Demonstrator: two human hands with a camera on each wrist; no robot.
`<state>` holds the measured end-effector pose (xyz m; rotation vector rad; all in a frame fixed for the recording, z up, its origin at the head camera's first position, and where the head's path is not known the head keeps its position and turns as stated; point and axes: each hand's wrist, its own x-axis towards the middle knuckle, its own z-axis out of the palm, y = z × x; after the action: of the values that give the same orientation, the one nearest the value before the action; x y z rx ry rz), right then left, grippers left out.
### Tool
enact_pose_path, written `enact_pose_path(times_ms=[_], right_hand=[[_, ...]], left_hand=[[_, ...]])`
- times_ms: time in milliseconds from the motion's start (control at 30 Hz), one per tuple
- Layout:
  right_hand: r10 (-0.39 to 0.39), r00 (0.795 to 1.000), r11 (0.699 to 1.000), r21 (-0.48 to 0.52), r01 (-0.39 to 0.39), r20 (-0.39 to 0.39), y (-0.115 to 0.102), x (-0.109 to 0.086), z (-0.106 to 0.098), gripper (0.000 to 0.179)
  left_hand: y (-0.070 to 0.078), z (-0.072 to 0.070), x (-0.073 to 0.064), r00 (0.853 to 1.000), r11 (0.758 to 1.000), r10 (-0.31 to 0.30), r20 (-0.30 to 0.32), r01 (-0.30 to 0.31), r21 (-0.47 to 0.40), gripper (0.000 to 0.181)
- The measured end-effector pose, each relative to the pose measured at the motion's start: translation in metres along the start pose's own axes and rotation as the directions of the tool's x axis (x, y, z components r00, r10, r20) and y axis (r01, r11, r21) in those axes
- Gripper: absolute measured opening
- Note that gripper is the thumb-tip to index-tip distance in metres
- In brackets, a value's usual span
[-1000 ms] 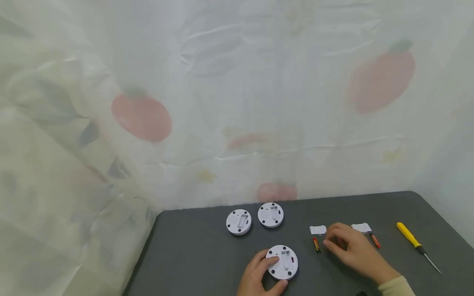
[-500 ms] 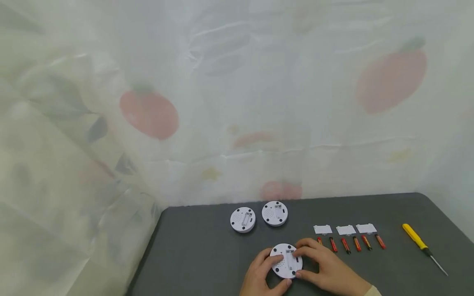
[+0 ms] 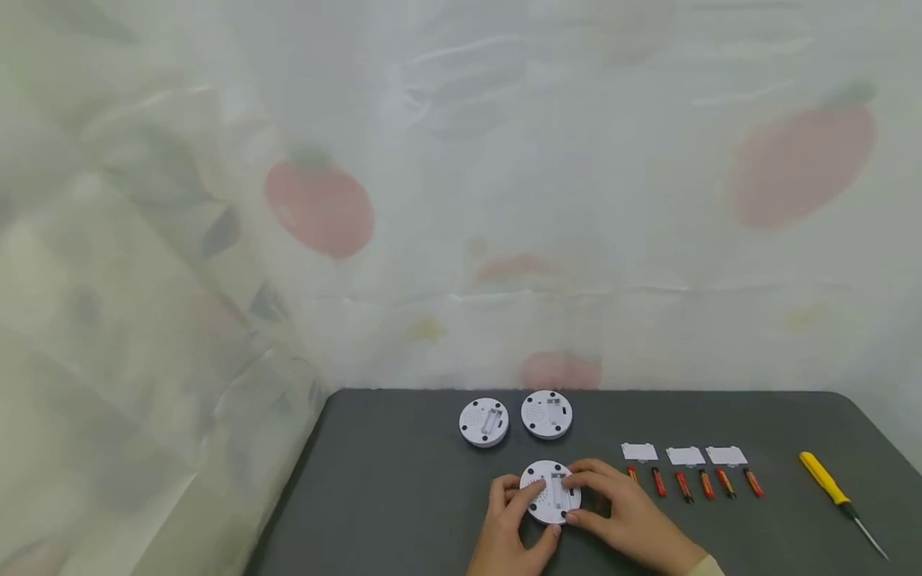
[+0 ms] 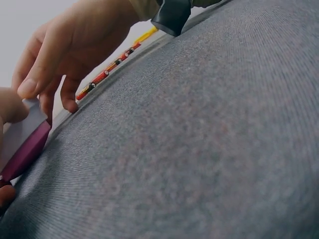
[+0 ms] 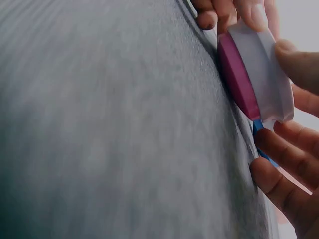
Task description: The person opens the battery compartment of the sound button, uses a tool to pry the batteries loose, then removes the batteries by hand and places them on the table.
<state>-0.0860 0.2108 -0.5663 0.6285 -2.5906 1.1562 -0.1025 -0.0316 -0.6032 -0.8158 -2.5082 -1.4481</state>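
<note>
A round white device with a magenta lower half [image 5: 239,74] lies in front of me, white side up, speaker holes and battery compartment showing [image 3: 555,502]. In the head view my left hand [image 3: 507,528] grips its left rim, index finger on the white face and thumb at the near edge. My right hand [image 3: 623,508] is at its right side, thumb on the near rim and index finger at the compartment; its other fingers partly hide the far rim. In the left wrist view the magenta side [image 4: 30,149] sits close over the table.
Two similar round devices [image 3: 484,422] [image 3: 547,414] stand behind, compartments uncovered. To the right, white battery covers [image 3: 685,455] lie in a row above several red batteries [image 3: 706,484]. A yellow-handled screwdriver [image 3: 824,478] lies farther right on the dark table [image 3: 389,480].
My right hand has moved left from the batteries to the round device and now holds its right side. The left hand has kept its grip. The head view has shifted slightly.
</note>
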Motion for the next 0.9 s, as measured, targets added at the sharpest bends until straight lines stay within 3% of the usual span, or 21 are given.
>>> enact_pose_path(times_ms=[133,233,367,567,700,900], right_hand=[[-0.005,0.998,1.0,-0.005,0.005,-0.055,0.006,0.005,0.006,0.033],[0.002,0.997,1.0,-0.004,-0.002,-0.076,0.01,0.009,0.012,0.035],[0.006,0.996,0.998,-0.056,-0.011,-0.085,0.01,0.018,0.018,0.036],[-0.009,0.998,0.98,-0.199,-0.005,-0.068,0.001,0.03,0.025,0.038],[0.018,0.999,0.969,-0.247,-0.026,-0.032,-0.005,0.03,0.026,0.04],[0.029,0.999,0.934,-0.356,-0.019,0.022,-0.011,0.034,0.014,0.044]], left_hand=[[-0.004,0.007,0.004,0.994,0.994,0.074,-0.079,-0.068,0.085,0.057],[-0.007,0.012,0.006,0.99,0.989,0.083,-0.117,-0.068,0.13,0.059],[-0.005,0.015,0.009,0.986,0.986,-0.01,-0.165,0.038,0.165,0.06],[-0.002,0.02,0.011,0.955,0.965,-0.176,-0.238,0.215,0.15,0.059],[-0.004,0.02,0.008,0.952,0.959,-0.197,-0.233,0.236,0.154,0.06],[-0.009,0.02,0.007,0.96,0.959,-0.135,-0.246,0.189,0.211,0.062]])
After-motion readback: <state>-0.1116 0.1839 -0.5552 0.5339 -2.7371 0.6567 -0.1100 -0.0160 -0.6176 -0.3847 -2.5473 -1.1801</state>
